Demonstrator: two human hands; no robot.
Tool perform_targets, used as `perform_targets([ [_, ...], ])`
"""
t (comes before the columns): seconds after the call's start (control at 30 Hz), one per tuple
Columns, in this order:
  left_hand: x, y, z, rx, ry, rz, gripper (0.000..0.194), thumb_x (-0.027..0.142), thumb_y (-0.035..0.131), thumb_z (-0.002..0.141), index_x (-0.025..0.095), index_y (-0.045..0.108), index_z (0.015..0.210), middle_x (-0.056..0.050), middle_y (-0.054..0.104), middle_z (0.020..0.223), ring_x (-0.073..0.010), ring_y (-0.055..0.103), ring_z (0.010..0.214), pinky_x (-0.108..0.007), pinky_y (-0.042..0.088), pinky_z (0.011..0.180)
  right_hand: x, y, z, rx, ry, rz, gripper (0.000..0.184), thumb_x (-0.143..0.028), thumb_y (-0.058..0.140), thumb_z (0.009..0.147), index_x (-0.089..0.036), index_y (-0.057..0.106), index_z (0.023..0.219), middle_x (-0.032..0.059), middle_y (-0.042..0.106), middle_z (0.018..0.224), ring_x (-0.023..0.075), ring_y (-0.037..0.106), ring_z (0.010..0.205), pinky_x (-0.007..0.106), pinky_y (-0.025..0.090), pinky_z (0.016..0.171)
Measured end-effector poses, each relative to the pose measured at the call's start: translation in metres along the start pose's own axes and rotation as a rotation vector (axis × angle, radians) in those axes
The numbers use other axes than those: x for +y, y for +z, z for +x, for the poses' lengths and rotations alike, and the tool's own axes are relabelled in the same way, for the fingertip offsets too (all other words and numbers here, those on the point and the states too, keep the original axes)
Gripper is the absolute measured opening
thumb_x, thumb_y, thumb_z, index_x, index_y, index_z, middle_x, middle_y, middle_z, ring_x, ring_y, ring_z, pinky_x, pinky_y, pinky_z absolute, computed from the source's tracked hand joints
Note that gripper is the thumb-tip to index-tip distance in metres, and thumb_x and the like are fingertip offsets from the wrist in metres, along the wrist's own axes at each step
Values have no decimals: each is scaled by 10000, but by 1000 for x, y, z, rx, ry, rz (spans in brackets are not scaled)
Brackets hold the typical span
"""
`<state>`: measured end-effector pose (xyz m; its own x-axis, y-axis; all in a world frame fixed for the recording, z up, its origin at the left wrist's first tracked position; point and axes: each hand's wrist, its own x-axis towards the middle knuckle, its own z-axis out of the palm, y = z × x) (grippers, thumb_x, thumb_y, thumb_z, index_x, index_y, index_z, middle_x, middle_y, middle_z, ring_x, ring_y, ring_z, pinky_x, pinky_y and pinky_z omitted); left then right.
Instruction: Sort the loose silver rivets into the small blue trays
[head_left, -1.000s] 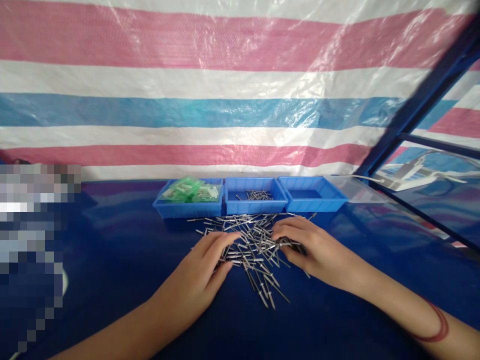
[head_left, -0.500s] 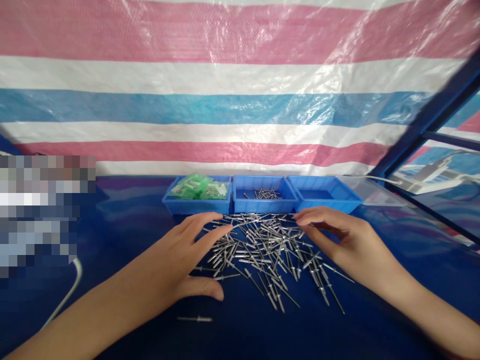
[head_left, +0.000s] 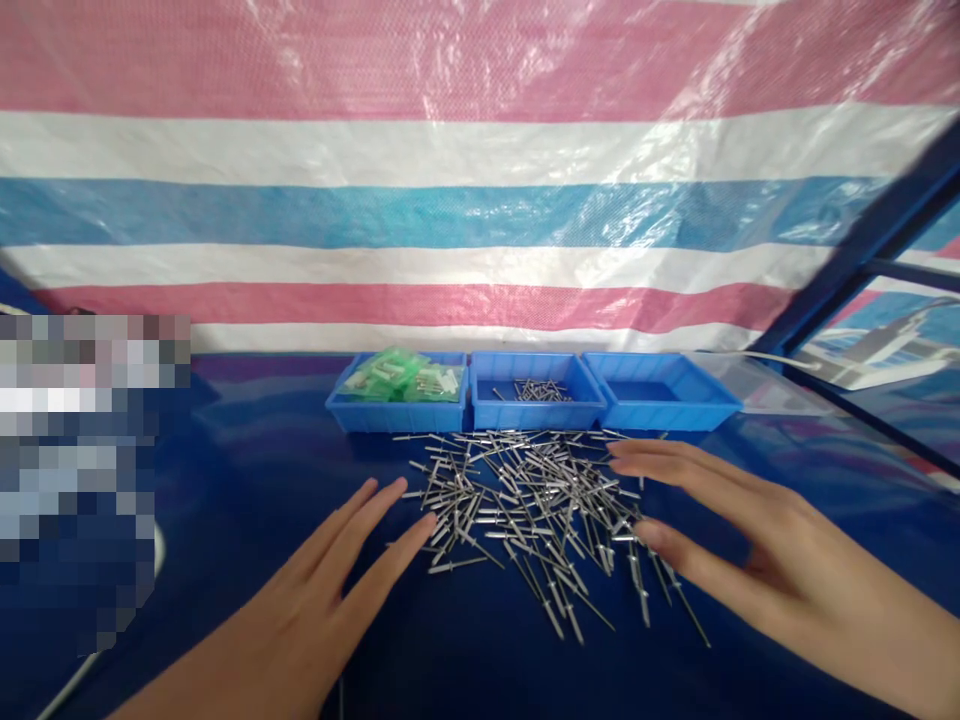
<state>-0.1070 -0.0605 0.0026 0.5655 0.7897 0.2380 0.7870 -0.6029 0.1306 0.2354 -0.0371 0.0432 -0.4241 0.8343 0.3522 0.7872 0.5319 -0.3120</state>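
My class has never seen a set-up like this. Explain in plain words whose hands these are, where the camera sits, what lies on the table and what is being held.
There is no robot here: a person works with two bare hands. Every picture comes from one camera worn on the person's head, looking forward and down.

On the blue table lies a loose pile of thin metal rivets. Behind it stand three blue bins in a row. The left bin holds green bags, the middle bin some small metal pieces, and the right bin looks empty. A striped sheet hangs behind.

The left hand and right hand are open at either side of the pile, and neither appears to hold anything.
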Motion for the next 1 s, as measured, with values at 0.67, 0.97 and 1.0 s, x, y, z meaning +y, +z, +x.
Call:
perform_targets([
  [0.67,22,24,59,82,128,78,633,459,426,860,252,213,1419,-67,339,1431,-296,334,1292,-461,358,1025,-26,53,-31,-154,-63,-26,798,-389,593,755,-228,205,1432,105,273,1445,326,284,1306,499,383,1011],
  [0.97,34,41,81,154,121,11,445,330,341,910,204,385,1335,-79,451,1345,-252,344,1281,-453,321,1052,-58,64,6,-79,-153,21,531,-203,393,872,-120,282,1384,122,348,1419,228,205,1353,433,290,1095],
  [1.0,34,42,80,168,122,5,438,313,333,912,206,383,1334,-74,452,1343,-247,335,1286,-451,313,1058,-59,64,7,-63,-174,14,500,-203,375,883,-125,301,1370,113,377,1401,216,206,1352,429,269,1106],
])
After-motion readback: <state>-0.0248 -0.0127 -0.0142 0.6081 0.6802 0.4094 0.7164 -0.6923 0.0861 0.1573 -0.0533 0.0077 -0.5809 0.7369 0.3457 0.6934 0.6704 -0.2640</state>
